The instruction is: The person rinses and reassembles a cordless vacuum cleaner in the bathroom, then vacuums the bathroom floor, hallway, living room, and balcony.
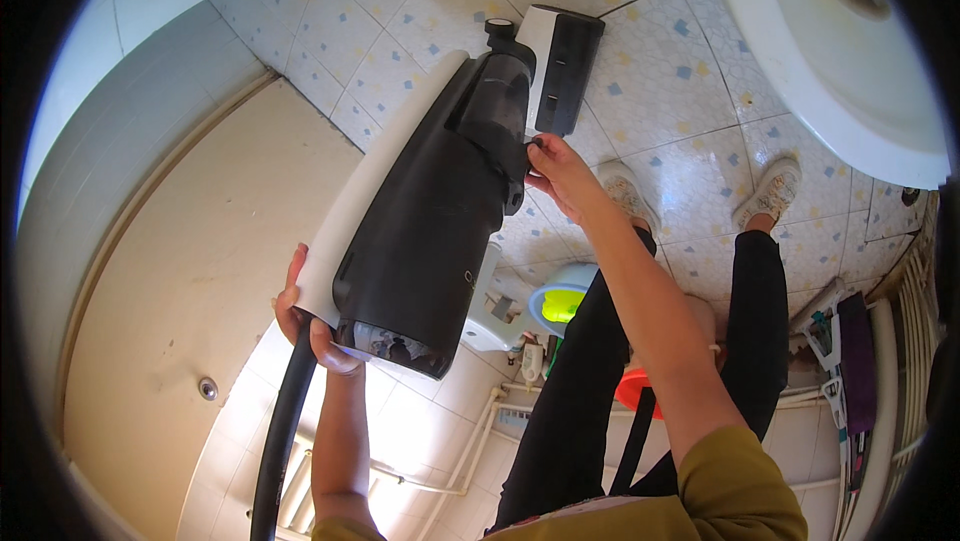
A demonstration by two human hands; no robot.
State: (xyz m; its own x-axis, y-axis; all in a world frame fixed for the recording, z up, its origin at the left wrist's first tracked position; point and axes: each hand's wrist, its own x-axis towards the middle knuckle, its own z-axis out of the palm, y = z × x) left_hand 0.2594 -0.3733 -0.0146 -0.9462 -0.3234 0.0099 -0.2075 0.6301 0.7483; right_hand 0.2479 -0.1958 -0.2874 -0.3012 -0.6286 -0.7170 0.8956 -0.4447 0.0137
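Observation:
A black and white cordless floor washer leans at a slant across the middle of the view. My left hand grips its upper end, around the base of the black handle tube. With its fingertips my right hand pinches a small dark tab at the side of the smoky see-through tank. The tank sits in the body just above the floor head, which rests on the tiles. A glossy display panel tops the body near my left wrist.
A white toilet bowl stands at the upper right. The beige door is at the left. Near my legs are a blue-rimmed basin, a red container and white pipes. Mops lean at the right.

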